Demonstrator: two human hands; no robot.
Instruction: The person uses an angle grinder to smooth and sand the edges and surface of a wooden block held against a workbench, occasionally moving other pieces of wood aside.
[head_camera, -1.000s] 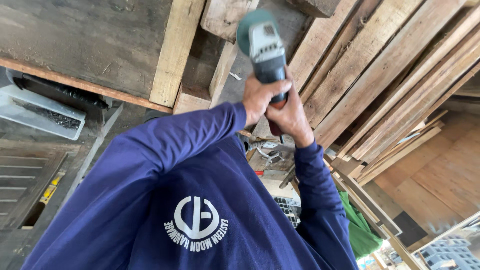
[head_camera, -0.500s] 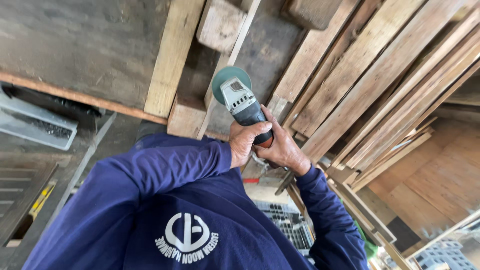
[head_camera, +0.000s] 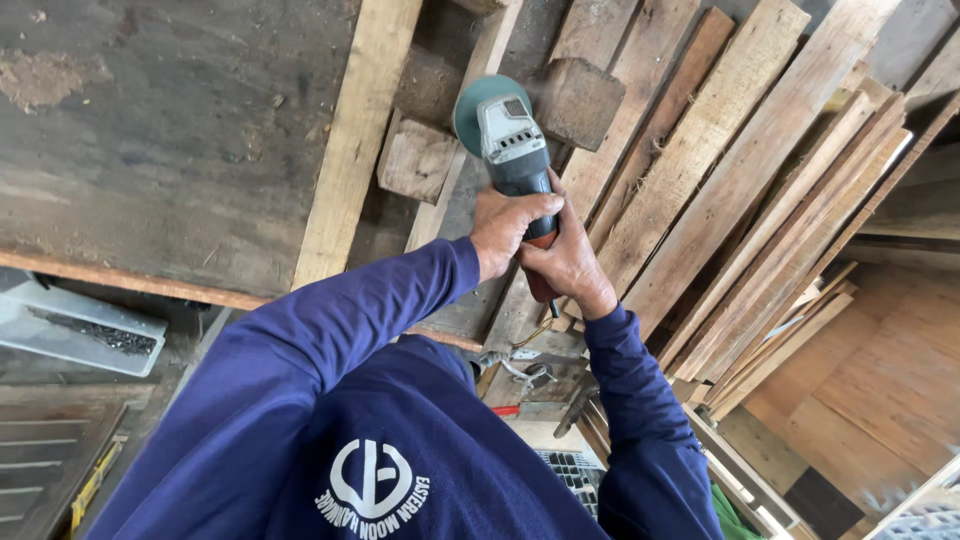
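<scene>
Both hands, left (head_camera: 508, 228) and right (head_camera: 566, 262), clamped round the grey-green angle grinder (head_camera: 510, 135), with a clear plastic box (head_camera: 80, 335) of dark screws way off left of it.

A dark, worn tabletop (head_camera: 170, 150) fills the ten o'clock area. A pale plank (head_camera: 355, 140) lies across it, small wood blocks (head_camera: 415, 160) just beside, and long boards (head_camera: 740, 170) stack toward two o'clock.
</scene>
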